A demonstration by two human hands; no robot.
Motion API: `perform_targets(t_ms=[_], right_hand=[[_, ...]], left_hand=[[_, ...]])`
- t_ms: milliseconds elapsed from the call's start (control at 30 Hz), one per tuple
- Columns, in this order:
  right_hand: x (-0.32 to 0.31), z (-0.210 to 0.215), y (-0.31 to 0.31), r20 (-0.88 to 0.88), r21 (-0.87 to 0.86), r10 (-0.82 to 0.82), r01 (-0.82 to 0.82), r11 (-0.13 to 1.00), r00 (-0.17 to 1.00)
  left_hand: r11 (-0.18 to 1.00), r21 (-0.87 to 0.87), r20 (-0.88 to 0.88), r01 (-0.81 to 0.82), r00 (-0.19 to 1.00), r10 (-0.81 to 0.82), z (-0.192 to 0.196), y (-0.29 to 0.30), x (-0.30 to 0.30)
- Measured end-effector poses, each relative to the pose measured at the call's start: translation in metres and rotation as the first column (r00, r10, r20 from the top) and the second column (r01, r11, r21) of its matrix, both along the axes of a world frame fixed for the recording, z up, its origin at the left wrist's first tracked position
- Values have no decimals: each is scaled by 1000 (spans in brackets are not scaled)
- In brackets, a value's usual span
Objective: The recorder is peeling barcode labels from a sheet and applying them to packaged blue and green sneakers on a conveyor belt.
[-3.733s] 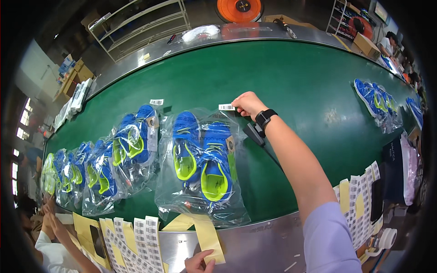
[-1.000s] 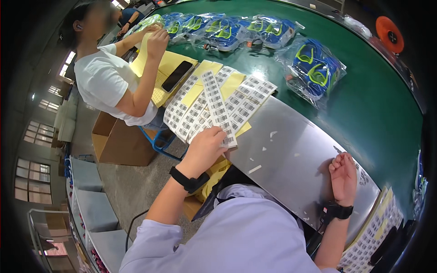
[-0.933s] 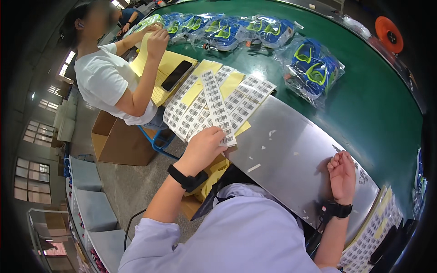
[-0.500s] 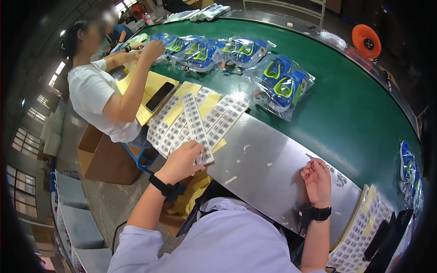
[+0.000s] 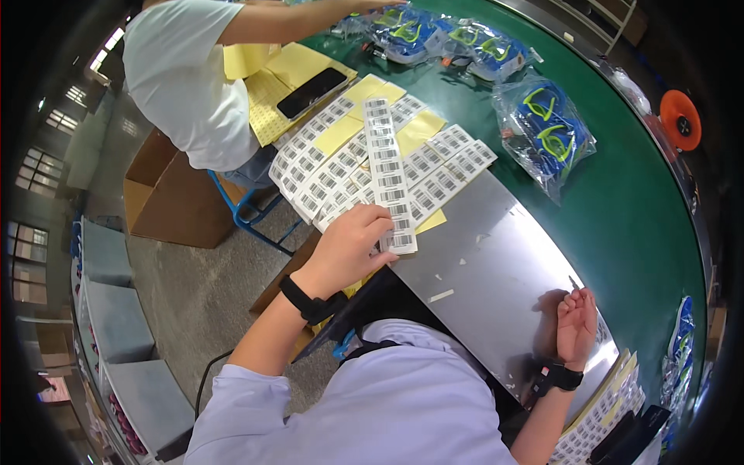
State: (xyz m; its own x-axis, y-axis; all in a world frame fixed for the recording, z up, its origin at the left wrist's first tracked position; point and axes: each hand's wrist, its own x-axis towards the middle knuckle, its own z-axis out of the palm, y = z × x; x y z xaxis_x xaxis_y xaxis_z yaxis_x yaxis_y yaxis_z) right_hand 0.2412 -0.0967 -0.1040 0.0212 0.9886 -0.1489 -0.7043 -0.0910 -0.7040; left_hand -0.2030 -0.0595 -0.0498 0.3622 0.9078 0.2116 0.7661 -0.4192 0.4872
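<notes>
My left hand [image 5: 353, 249] grips the near end of a long white strip of barcode labels [image 5: 385, 159], with the thumb at its lower edge. Beneath that strip, several sheets of barcode labels [image 5: 318, 167] overlap, with yellow backing paper [image 5: 418, 132] showing between them. To the right, my right hand [image 5: 576, 325] rests palm up by the metal tabletop [image 5: 484, 252], its fingers curled in together. Nothing shows in that palm. Both wrists wear black bands.
Bagged blue shoes with lime trim [image 5: 546, 132] lie on the green belt [image 5: 628, 201]. A co-worker in a white shirt [image 5: 186, 85] is at the left, near a black phone [image 5: 312, 93]. More label sheets [image 5: 601, 426] are at the lower right. A cardboard box [image 5: 174, 190] stands on the floor.
The view has shifted, so the tabletop things sit farther right and higher. The co-worker's arm now reaches out over the belt. My left hand stays on the label strip; my right fingers remain curled.
</notes>
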Motion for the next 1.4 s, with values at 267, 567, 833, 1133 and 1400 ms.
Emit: perform_targets(t_ms=[267, 567, 833, 1133, 1400], right_hand=[[3, -2, 3, -92, -32, -24, 21, 999, 995], [15, -6, 2, -247, -41, 49, -61, 997, 968], [15, -7, 3, -237, -25, 54, -61, 998, 970], [7, -2, 3, -218, -28, 32, -39, 999, 975], [10, -6, 2, -213, -23, 40, -46, 999, 976]], left_hand=[[999, 30, 105, 25, 994, -28, -13, 7, -11], [1000, -19, 67, 1, 998, 0, -12, 9, -9], [990, -89, 200, 109, 976, -89, -15, 18, -26], [996, -70, 107, 54, 993, -46, -9, 15, -13], [996, -79, 84, 34, 996, -28, -9, 12, -13]])
